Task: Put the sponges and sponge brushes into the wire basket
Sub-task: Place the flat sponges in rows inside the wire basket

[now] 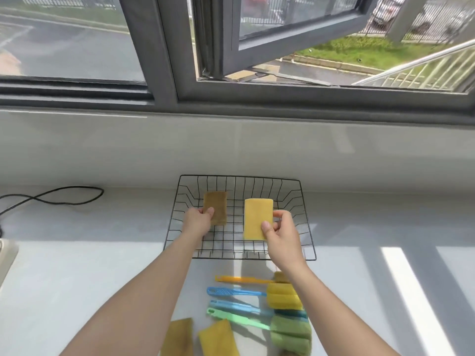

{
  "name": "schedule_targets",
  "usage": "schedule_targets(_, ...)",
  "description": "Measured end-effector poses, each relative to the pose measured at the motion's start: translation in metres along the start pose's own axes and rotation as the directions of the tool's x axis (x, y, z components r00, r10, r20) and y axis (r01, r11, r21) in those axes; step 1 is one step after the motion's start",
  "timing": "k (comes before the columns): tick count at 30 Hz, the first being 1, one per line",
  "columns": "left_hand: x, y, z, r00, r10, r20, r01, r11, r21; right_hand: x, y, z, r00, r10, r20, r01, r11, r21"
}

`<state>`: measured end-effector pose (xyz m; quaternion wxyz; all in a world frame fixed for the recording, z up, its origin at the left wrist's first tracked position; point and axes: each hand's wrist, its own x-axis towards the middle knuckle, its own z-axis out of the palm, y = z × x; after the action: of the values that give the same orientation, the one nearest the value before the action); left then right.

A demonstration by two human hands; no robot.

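Note:
A black wire basket stands on the white counter ahead of me. My left hand grips a brown sponge over the basket's left half. My right hand pinches a yellow sponge over the right half. Near the front edge lie several sponge brushes: an orange-handled one, a blue-handled one with a yellow head, a second blue-handled one, and a green one with a green head. Two more sponges, brown and yellow, lie at the bottom.
A black cable loops across the counter at the left. A pale object sits at the far left edge. Behind the basket rises a white wall up to a grey window frame, with one pane swung outward.

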<state>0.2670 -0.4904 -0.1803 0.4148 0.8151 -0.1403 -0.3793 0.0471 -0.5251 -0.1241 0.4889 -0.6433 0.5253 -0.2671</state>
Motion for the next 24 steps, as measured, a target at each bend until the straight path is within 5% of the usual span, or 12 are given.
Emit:
schedule_targets(8, 0.037, -0.011, 0.018, 0.999, 0.004, -0.049, 0.000, 0.998, 0.070, 0.059, 0.021, 0.034, 0.998, 0.059, 0.013, -0.056, 0.984, -0.170)
schedule_targets(16, -0.008, -0.007, -0.001, 0.948, 0.300, -0.102, -0.267, 0.929, 0.256, 0.100, 0.040, 0.063, 0.980, 0.189, 0.060, -0.183, 0.979, -0.092)
schedule_targets(20, -0.049, -0.028, -0.029, 0.773, 0.630, -0.074, -0.500, 0.677, 0.540, 0.108, 0.047, 0.078, 0.975, 0.202, 0.089, -0.196, 0.978, -0.074)
schedule_targets(24, -0.056, -0.054, -0.047, 0.858, 0.511, -0.051, -0.296, 0.573, 0.764, 0.111, 0.049, 0.091, 0.972, 0.203, 0.115, -0.198, 0.979, -0.051)
